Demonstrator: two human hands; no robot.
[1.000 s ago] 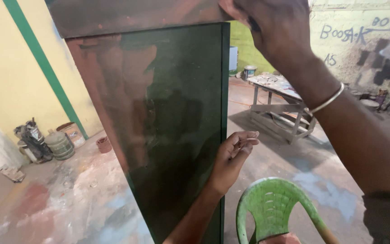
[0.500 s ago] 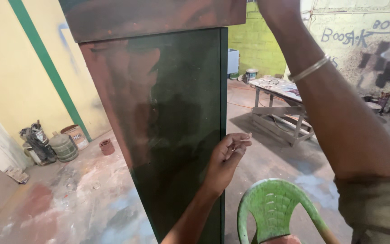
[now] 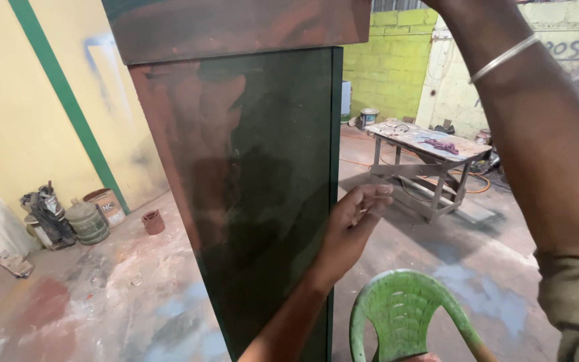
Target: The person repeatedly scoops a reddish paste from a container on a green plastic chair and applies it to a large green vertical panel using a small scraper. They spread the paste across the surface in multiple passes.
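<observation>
A tall upright metal panel (image 3: pixel 256 201) fills the middle of the view. It is dark green with rust-brown patches and has a brown band across its top. My left hand (image 3: pixel 350 224) comes up from below and grips the panel's right edge at mid height, fingers together and reaching past the edge. My right forearm (image 3: pixel 537 134), with a silver bangle at the wrist, rises along the right side. The right hand itself is above the top of the picture and hidden.
A green plastic chair (image 3: pixel 403 315) stands just below my left hand. A metal work table (image 3: pixel 430 144) with rags stands behind at the right. Paint tins and buckets (image 3: pixel 88 218) sit by the yellow wall on the left. The concrete floor is paint-stained.
My right hand, seen on the panel's top edge a second ago, has gone out of the top of the view. The left hand stays on the right edge.
</observation>
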